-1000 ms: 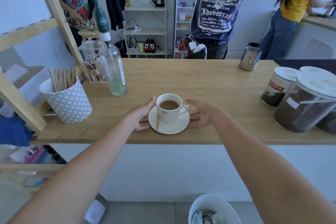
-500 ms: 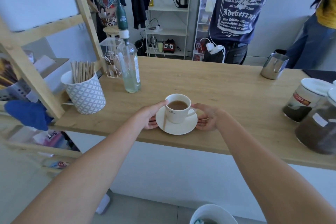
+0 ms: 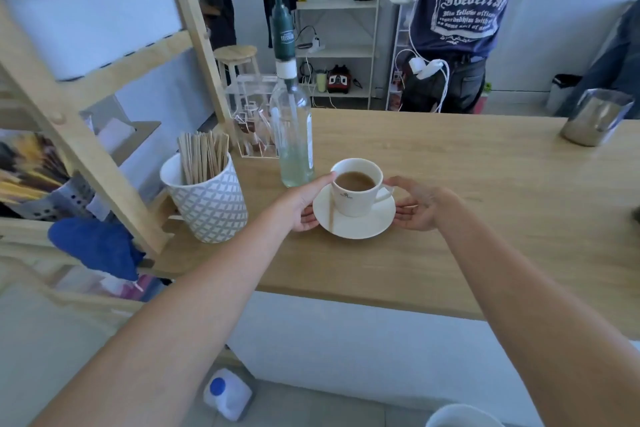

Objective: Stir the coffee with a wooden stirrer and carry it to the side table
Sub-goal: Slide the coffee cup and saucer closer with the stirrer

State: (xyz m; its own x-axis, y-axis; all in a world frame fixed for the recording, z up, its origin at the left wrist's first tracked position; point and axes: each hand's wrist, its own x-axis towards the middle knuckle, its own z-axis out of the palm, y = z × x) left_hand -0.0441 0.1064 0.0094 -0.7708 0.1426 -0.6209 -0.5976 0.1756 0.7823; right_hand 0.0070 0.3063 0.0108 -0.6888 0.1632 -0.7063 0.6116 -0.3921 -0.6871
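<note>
On the wooden surface (image 3: pixel 450 184), close to its near edge, the saucer (image 3: pixel 356 224) carries the cup (image 3: pixel 356 194) of milky coffee, with a wooden stirrer (image 3: pixel 331 215) lying flat on the saucer's left side beside the cup. The left hand (image 3: pixel 304 206) and right hand (image 3: pixel 420 206) are half open, cupping the saucer's opposite rims, fingers tucked at its edge. Gripping the saucer from both sides probably keeps the full cup level for carrying. Whether the saucer has left the surface, I cannot tell. A patterned pot (image 3: pixel 207 201) of spare stirrers stands to the left, a pump bottle (image 3: pixel 294 135) just behind the cup. The cup bears a small dark mark, unreadable; a bystander's shirt (image 3: pixel 474 0) shows gothic lettering, roughly "Ideberra".
</note>
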